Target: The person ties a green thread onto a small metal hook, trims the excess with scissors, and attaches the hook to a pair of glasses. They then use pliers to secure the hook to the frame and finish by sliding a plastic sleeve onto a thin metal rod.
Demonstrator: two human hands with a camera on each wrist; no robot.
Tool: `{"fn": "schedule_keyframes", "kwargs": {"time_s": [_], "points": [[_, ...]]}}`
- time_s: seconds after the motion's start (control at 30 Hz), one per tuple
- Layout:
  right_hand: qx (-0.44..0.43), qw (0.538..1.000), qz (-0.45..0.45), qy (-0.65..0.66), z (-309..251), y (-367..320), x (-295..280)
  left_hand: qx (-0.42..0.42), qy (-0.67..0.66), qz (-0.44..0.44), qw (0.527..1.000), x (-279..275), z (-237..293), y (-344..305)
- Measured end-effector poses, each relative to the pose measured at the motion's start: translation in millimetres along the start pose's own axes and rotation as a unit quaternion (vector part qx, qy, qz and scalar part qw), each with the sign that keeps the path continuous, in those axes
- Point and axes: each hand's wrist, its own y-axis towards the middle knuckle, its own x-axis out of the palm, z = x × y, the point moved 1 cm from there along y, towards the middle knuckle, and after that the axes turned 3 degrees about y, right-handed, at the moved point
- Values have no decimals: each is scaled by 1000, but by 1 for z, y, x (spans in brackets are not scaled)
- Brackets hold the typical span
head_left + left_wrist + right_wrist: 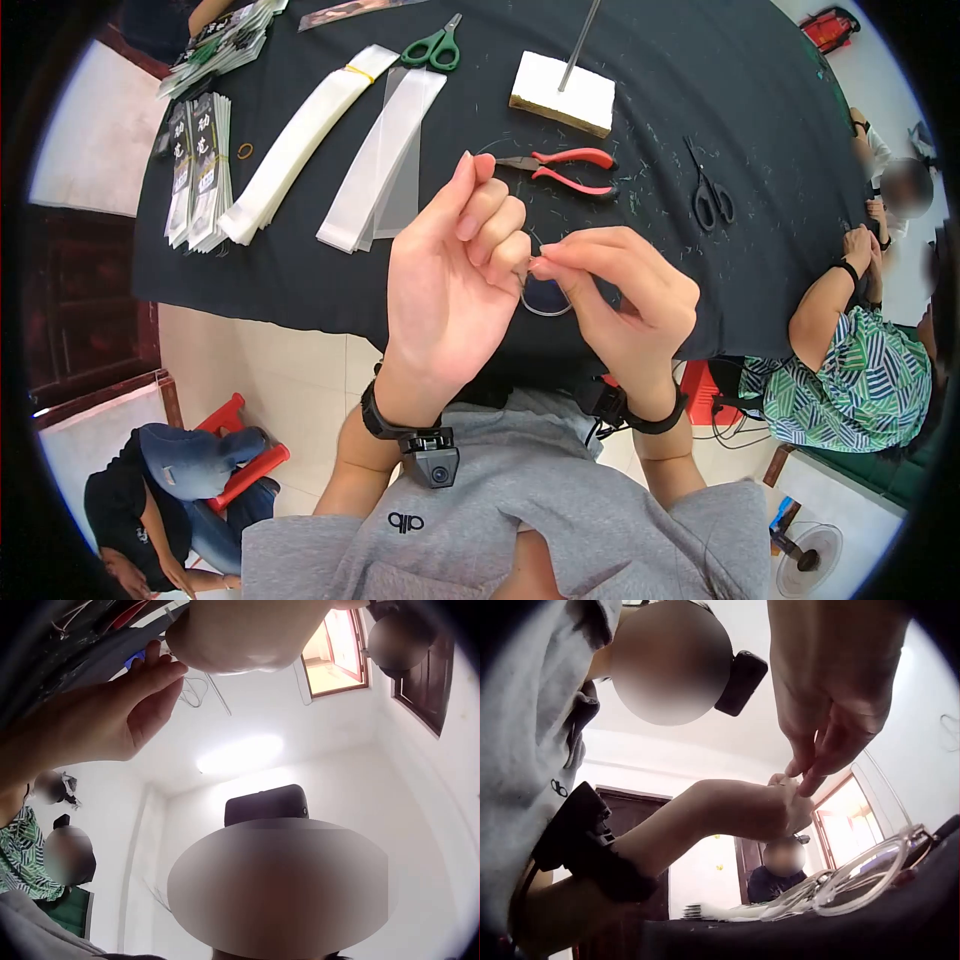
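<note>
In the head view my left hand (450, 260) is held palm up over the table's near edge, its fingers curled in on a thin clear cord (547, 315). The cord hangs in a small loop between the hands. My right hand (640, 295) pinches the cord with thumb and index finger, right beside the left little finger. In the right wrist view the right hand (836, 712) comes down from above, its fingertips meeting the left hand (776, 806). Just past the left fingertips lie red-handled pliers (560, 168) with their handles spread.
Behind the hands, the black-clothed table (640, 240) bears a white block (570, 90) with an upright rod, black scissors (708, 190) and green scissors (435, 48). White strips (300, 150), clear sleeves (385, 165) and printed packets (200, 170) lie leftward. People (850, 370) sit around.
</note>
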Motion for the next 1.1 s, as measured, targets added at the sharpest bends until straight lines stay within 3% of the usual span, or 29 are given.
{"fn": "schedule_keyframes", "kwargs": {"time_s": [0.23, 0.4, 0.73, 1.07, 1.1], "points": [[20, 1000, 4, -5, -2, -14, 12, 38, 8, 14, 999, -7, -6, 1], [-40, 998, 24, -30, -2, -19, 19, 56, 14, 14, 998, -9, -6, 0], [-31, 998, -5, -55, -6, -25, 21, 100, 49, 34, 993, -9, -8, 0], [-2, 996, 14, -83, -8, -22, 16, 87, 35, 23, 995, -11, -7, 1], [5, 996, 9, -87, -8, -21, 14, 73, 19, -24, 997, -12, -4, 2]]}}
